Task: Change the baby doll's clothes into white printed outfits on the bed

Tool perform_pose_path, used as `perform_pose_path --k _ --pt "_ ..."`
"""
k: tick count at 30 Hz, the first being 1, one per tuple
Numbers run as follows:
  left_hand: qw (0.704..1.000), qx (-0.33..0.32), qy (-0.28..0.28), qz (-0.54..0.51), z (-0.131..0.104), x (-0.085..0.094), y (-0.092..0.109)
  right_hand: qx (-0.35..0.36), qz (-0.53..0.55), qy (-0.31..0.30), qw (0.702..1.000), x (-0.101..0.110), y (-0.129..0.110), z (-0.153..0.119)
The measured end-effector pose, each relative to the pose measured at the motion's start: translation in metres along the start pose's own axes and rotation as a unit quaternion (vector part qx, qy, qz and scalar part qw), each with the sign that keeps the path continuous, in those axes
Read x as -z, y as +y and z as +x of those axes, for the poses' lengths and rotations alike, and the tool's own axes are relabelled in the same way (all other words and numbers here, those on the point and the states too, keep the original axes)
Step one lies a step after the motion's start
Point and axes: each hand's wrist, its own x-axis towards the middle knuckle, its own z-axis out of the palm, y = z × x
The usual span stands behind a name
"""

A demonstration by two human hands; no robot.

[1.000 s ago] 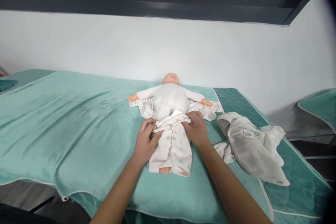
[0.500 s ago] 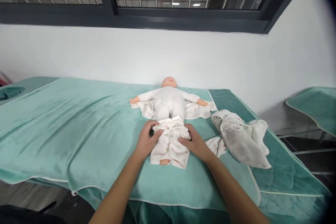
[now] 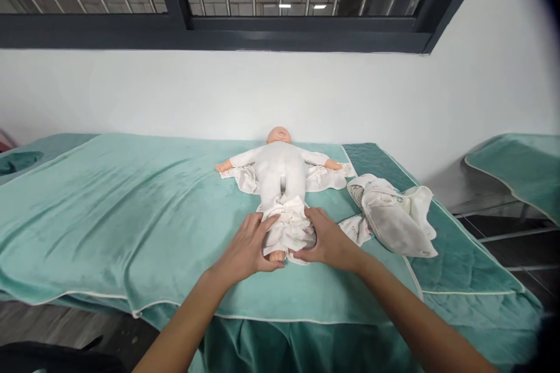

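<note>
Near the bed's [image 3: 100, 198] front edge, bunched trousers [image 3: 289, 228] are cupped by the left hand [image 3: 245, 249], fingers spread from thumb — round the doll's [image 3: 280, 164] lower legs, thighs left uncovered — and likewise by the right hand [image 3: 332, 242]. Rightward, clothes [image 3: 397, 222] are heaped.

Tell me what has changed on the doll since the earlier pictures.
The printed pants have slid down the doll's legs toward the feet and are now bunched up, baring more of the legs. The left hand and right hand moved down with them, still at either side; no release shows. The doll remains on its back, arms spread, and the cloth bundle still lies to the right.
</note>
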Motion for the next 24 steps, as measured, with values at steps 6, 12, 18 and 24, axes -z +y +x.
perform_pose_path --k 6,12,18,24 --pt "0.997 0.043 0.012 -0.065 0.008 0.028 0.026 -0.066 0.001 -0.060 0.996 0.037 -0.027 0.015" --pt "0.964 0.102 -0.108 -0.221 -0.008 0.070 0.056 -0.072 0.109 -0.161 0.978 0.062 -0.051 0.005" --pt "0.931 0.053 -0.267 -0.242 -0.012 0.130 0.082 -0.033 0.271 -0.278 0.921 0.099 -0.082 0.004" --pt "0.923 0.045 -0.364 -0.119 0.001 0.195 0.115 0.099 -0.070 -0.225 0.967 0.127 -0.121 0.028"
